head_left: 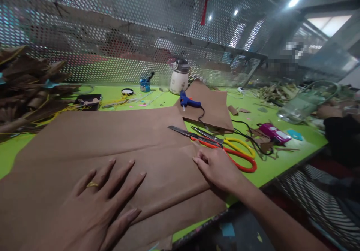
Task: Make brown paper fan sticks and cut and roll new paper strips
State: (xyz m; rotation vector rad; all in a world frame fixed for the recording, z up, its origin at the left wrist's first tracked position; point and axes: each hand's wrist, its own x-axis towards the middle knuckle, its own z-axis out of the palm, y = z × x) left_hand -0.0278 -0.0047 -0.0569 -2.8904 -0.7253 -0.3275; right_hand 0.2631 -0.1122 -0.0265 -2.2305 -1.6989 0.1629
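Observation:
A large sheet of brown paper with creases across it covers the near part of the table. My left hand lies flat on it, fingers spread, a ring on one finger. Closed in a pinch, my right hand grips the right edge of the brown paper. Just beyond that hand lies a pair of scissors with one yellow and one orange handle. A long dark blade rests alongside the scissors, over the paper's edge; whether it is a separate cutter I cannot tell.
A blue glue gun sits on folded brown paper, its cord trailing right. Behind stand a white bottle and a blue jar. Brown scraps are heaped left. A purple device and a clear jug are right, near another person's arm.

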